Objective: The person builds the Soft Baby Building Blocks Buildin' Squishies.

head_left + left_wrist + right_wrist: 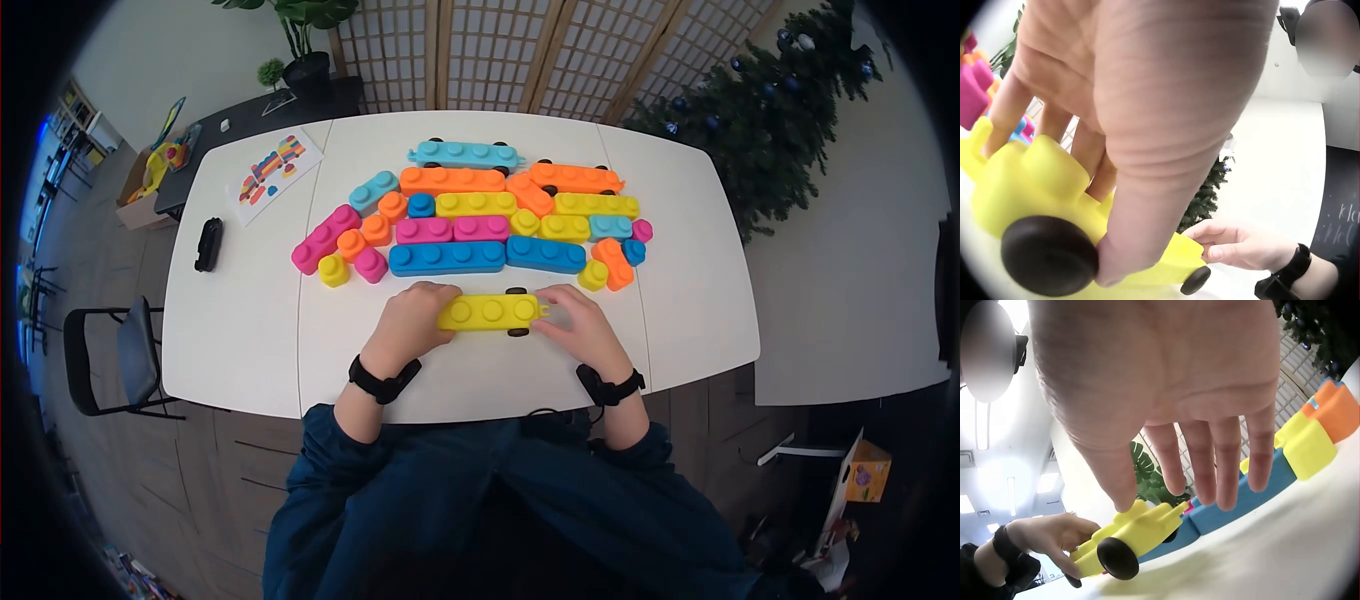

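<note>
A yellow wheeled base (492,312) with black wheels lies near the front of the table, in front of the blue blocks (447,258). The left hand (408,325) grips its left end, thumb on the near side and fingers over the far side. At the other end, by the small hook, the right hand (585,330) is held with its fingers apart. In the right wrist view its thumb tip is close to the yellow base (1132,540); whether it touches cannot be told. Its other fingers are extended and hold nothing.
Behind the hands lie pink (425,230), orange (452,180), yellow (475,204) and light blue blocks, with a light blue wheeled base (465,155) and an orange one (575,179). A printed sheet (275,172) and a black object (208,245) are at the left.
</note>
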`<state>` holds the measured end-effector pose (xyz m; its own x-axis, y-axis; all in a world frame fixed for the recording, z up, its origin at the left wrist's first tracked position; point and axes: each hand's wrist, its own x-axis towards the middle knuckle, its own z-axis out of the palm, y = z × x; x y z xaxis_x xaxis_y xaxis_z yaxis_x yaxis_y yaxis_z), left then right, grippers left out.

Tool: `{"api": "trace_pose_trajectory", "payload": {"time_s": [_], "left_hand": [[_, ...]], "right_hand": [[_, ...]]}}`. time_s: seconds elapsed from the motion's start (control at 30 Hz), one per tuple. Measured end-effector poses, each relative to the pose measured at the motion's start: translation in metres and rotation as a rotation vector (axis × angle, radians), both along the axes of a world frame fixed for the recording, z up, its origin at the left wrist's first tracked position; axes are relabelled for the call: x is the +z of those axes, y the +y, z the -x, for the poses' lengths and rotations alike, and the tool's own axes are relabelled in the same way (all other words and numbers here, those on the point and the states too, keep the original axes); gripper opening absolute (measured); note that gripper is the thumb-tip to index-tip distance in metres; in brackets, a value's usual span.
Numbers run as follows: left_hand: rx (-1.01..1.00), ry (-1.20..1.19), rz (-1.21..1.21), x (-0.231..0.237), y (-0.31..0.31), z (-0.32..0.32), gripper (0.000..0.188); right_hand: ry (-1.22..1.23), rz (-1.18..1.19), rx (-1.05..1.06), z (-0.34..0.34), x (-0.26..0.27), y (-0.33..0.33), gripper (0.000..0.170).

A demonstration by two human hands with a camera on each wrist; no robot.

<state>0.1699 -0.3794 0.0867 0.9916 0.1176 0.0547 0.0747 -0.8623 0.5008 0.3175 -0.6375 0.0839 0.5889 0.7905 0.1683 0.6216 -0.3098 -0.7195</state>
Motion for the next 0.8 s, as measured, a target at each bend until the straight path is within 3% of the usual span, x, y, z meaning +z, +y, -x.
{"api": "trace_pose_trajectory", "payload": {"time_s": [0.27,0.33,0.57,0.63,0.8], "left_hand": [[-0.012,-0.037,-0.009,-0.005,-0.002,-0.006,0.052],[0.000,-0.186,0.025,0.002,0.002,0.000,0.057],[0.101,-0.041,0.062,0.007,0.014,0.020,0.055],[0.107,-0.013,0.168,0.008,0.013,0.019,0.052],[0.130,-0.107,0.139,-0.002,0.007,0.012,0.052]], "right_hand": [[-0.041,-0.006,0.002,-0.003,-0.014,0.013,0.037],[-0.046,-0.024,0.000,-0.004,-0.014,0.015,0.036],[-0.099,-0.038,-0.001,-0.008,-0.016,0.021,0.028],[-0.123,-0.042,-0.016,-0.007,-0.014,0.024,0.027],[-0.162,-0.057,-0.079,-0.009,-0.018,0.023,0.027]]}}
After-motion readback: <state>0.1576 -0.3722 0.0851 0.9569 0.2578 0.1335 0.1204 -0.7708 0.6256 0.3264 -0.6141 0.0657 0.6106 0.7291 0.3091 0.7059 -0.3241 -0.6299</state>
